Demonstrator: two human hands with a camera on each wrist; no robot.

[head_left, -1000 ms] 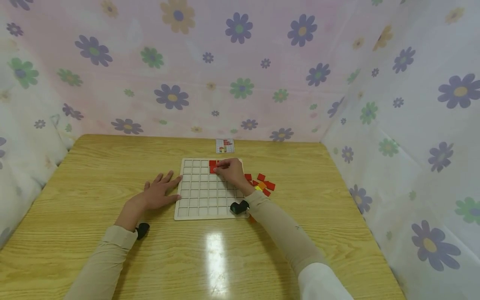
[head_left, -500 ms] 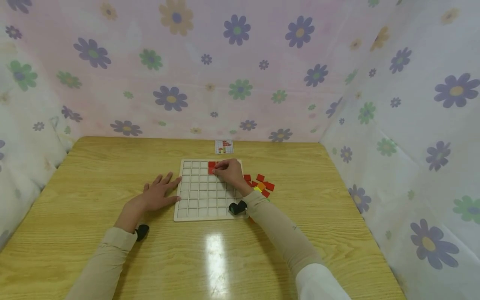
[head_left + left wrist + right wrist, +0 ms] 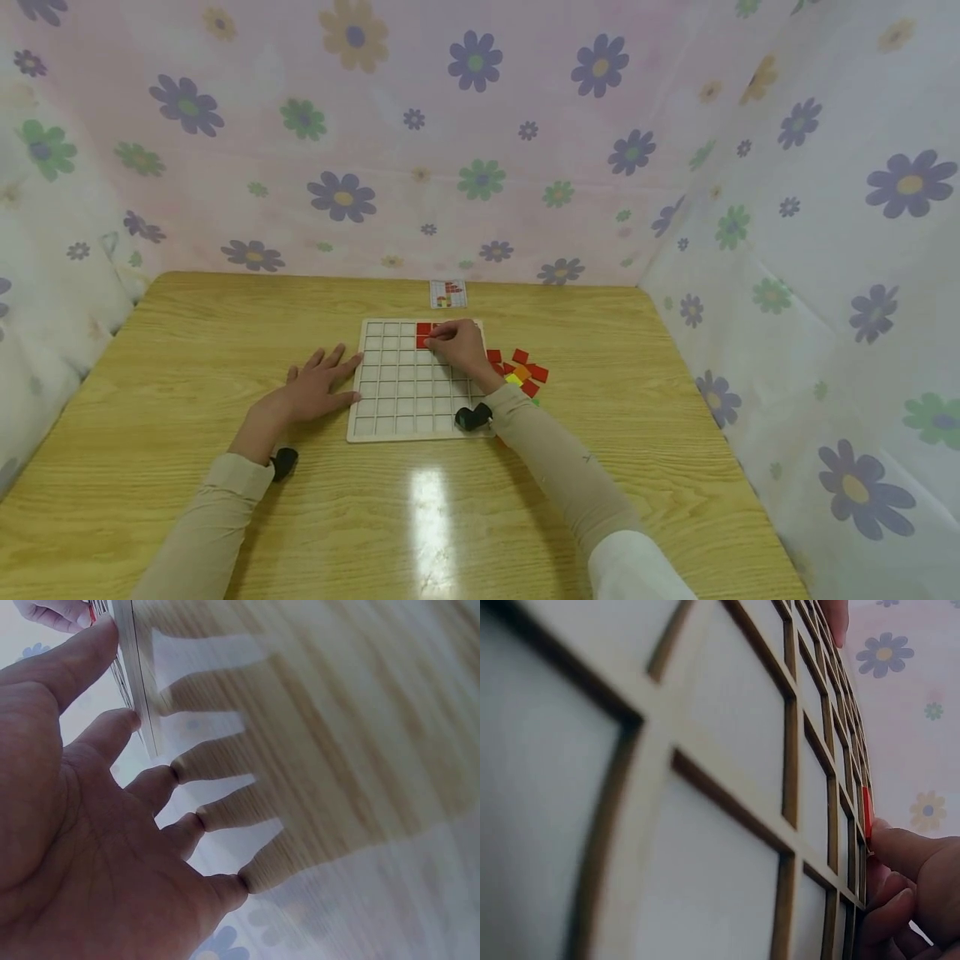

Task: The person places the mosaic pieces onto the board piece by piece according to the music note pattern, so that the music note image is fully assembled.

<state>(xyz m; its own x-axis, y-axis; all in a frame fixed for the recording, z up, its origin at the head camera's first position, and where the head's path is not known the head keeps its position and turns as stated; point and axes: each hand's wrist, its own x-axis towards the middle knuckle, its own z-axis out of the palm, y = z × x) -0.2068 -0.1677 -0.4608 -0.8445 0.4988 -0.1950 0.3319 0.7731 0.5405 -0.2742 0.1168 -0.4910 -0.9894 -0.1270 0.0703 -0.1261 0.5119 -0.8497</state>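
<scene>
A pale grid board (image 3: pixel 397 408) lies on the table. In its back rows, a red square tile (image 3: pixel 423 328) fills one cell, and another red tile (image 3: pixel 422 342) lies in the cell just in front. My right hand (image 3: pixel 462 347) pinches that front tile with thumb and index finger at its right edge; the palm covers cells beyond. The right wrist view shows the thumb against the red tile (image 3: pixel 867 812) low over the grid. My left hand (image 3: pixel 318 390) is spread on the table, thumb and index fingertips at the board's left edge, as the left wrist view also shows.
Right of the board lies a loose pile of tiles, with several red tiles (image 3: pixel 521 357), an orange tile (image 3: pixel 522 372) and a yellow tile (image 3: pixel 513 381), partly behind my right forearm. A small picture card (image 3: pixel 448 294) lies behind the board. Flowered cloth (image 3: pixel 480 179) encloses the table.
The front red tile has settled squarely into its cell beneath my right fingertips. Both hands stay almost where they were; the head view shifts slightly.
</scene>
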